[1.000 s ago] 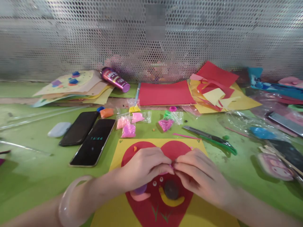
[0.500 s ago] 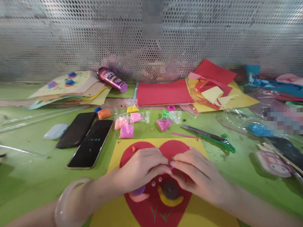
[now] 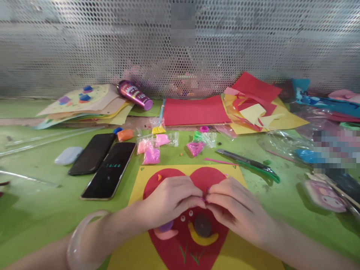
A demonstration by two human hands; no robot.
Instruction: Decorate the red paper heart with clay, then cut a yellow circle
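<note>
My left hand [image 3: 177, 195] and my right hand [image 3: 237, 202] meet above a red paper heart [image 3: 205, 174] that lies on a yellow sheet [image 3: 132, 232]. The fingertips of both are pinched around a small bit of magenta clay [image 3: 204, 200], mostly hidden by the fingers. Just below them on the heart are two small googly eyes [image 3: 187, 216], a dark grey clay disc [image 3: 202, 225] and a curved yellow clay strip [image 3: 206, 240]. A purple clay round [image 3: 166, 226] with a pink clay strip [image 3: 167, 234] lies partly under my left hand. Green grass strokes [image 3: 189, 255] sit lower.
Behind the sheet lie several small bags of coloured clay [image 3: 152, 154] and a utility knife [image 3: 247, 160]. Two phones [image 3: 109, 170] lie left. Red paper [image 3: 197, 110], a purple tumbler [image 3: 135, 94] and paper stacks line the back, before a perforated metal panel [image 3: 98, 48].
The hands stay together over the heart; their fingertips have shifted slightly around the magenta clay. The whole view has moved a few pixels.
</note>
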